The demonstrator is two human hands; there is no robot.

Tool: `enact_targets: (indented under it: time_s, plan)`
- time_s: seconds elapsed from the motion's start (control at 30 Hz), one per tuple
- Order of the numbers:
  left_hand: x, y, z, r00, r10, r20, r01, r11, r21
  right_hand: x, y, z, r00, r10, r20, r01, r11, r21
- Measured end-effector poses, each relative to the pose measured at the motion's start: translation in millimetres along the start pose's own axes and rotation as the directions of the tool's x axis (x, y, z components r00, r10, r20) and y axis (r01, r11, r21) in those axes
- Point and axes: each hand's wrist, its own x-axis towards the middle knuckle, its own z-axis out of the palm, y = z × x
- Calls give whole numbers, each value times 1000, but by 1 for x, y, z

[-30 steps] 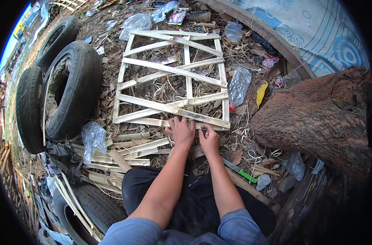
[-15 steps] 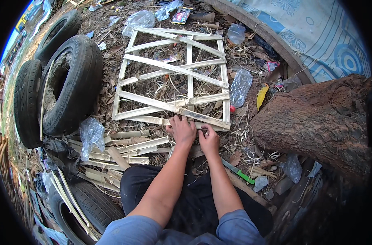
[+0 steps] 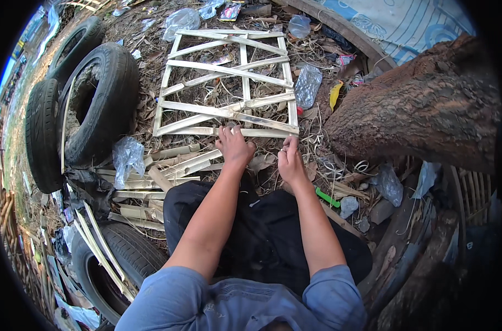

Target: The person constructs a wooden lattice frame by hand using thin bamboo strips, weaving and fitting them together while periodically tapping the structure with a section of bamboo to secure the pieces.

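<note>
While the lattice frame (image 3: 229, 71) of pale split strips lies flat on the littered ground (image 3: 151, 105) in front of the person, both hands are at its near side. The strips cross in slanting pairs between two side pieces, with one upright piece running through the middle-right part.

The left hand (image 3: 235, 148) has its fingertips on the near-edge strip (image 3: 267, 133), just right of that strip's middle; whether those fingers are clenched around it or merely resting, I cannot tell. The right hand (image 3: 293, 161) is at the near right corner, fingers bent and thumb drawn in close to them; I cannot tell whether they grasp anything or touch the strip's end.

Just beside the frame's right side lies a clear plastic bottle (image 3: 308, 85) with a red cap, and right of it a yellow leaf (image 3: 334, 95). A thick, rough-barked trunk (image 3: 411, 110) slants in from the right. Next to the right forearm shows a green handle (image 3: 327, 197), near a whitish lump (image 3: 348, 206).

On the left, near the person's dark trousers (image 3: 256, 237), loose split pieces (image 3: 198, 161) lie in a pile, with a crumpled clear bag (image 3: 128, 157) beside them. Farther left, a large tyre (image 3: 116, 99) leans among others. At top right, beyond a curved wooden edge (image 3: 344, 27), spreads a blue-and-white patterned sheet (image 3: 394, 25).
</note>
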Motion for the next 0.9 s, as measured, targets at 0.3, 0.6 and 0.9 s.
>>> enact_targets:
  time_s: [0.3,0.6,0.9]
  plan:
    - [-82,-7,-93,952,219,-215,-238,969,-64,-75,-13,-82,988,-113,-103,112,994,-17]
    - [-223,-27,-204,852,426,-306,-448,894,-2,-102,-21,-101,996,-6,-95,-9,987,-162]
    - [-284,48,-261,800,491,-344,-466,870,157,-106,-36,-111,996,-78,-42,79,997,16]
